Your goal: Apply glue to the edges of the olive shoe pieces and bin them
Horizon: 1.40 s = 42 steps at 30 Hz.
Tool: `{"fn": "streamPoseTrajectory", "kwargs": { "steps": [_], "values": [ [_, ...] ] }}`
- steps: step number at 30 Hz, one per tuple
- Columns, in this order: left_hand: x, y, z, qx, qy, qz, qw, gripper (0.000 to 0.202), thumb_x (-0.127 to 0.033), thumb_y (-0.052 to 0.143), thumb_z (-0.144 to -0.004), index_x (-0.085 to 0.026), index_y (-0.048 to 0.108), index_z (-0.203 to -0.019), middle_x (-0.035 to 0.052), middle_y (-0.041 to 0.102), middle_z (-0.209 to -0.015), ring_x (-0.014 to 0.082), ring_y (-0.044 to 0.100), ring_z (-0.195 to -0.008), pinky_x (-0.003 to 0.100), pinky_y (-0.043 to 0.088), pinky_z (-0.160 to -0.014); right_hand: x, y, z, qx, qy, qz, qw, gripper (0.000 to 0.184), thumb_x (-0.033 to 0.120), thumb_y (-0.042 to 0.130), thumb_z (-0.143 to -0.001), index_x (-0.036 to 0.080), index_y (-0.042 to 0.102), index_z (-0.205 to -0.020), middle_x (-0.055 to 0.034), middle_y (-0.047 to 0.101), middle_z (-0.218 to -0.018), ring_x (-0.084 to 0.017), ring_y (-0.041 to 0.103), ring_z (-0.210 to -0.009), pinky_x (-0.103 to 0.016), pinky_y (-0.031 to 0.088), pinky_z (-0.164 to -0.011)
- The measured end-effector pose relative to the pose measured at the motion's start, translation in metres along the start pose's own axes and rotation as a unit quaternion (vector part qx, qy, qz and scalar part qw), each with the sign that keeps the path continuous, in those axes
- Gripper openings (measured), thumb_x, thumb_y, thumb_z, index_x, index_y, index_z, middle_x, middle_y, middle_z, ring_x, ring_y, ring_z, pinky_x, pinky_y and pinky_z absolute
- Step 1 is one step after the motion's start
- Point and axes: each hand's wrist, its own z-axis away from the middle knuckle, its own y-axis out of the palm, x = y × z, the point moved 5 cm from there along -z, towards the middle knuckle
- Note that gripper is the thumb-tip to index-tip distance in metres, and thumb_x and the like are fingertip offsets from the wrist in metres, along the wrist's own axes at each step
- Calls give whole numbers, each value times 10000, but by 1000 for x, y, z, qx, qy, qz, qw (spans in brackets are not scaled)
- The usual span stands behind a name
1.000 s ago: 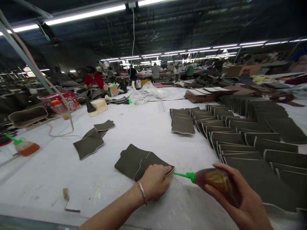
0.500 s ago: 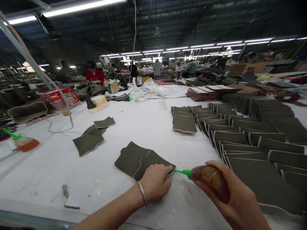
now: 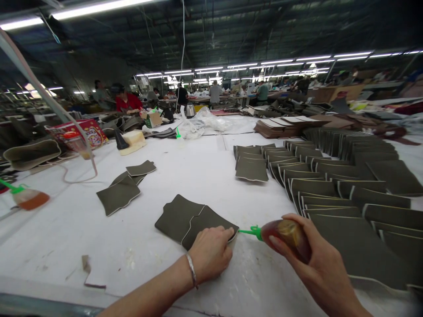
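Note:
My right hand (image 3: 317, 259) is wrapped around a squeeze bottle (image 3: 291, 237) of amber liquid, held tilted nearly on its side. Its thin green nozzle (image 3: 249, 231) points left, and the tip meets the right corner of a dark olive panel (image 3: 208, 220). That panel has a pale cut edge and overlaps a second dark olive panel (image 3: 176, 215) on its left. My left hand (image 3: 211, 253), with a silver bangle on the wrist, grips the right panel near that corner. The index finger presses on top; the thumb and curled fingers are partly hidden.
Overlapping rows of olive panels (image 3: 330, 189) cover the table's right side. Several loose panels (image 3: 119, 196) lie at left, near another green-tipped bottle (image 3: 31, 198). A pole with a hose (image 3: 74, 119) rises at left. Farther back are plastic bags (image 3: 206, 121) and people working.
The view has shifted slightly, so most things sit a little further left. The bottle has turned a little in my right hand, its nozzle still at the panel's corner. My left hand keeps its grip.

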Motion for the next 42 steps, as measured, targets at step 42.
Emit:
{"fn": "streamPoseTrajectory", "kwargs": {
  "steps": [42],
  "values": [
    [7,7,9,-31,38,68,996,445,-187,368,-895,-175,510,-1317,71,648,-1004,239,635,-943,341,496,-838,2,14,25,139,9,-93,986,402,503,605,-849,255,508,-1151,-7,630,-1069,-206,625,-925,-247,478,-763]
  ]
}}
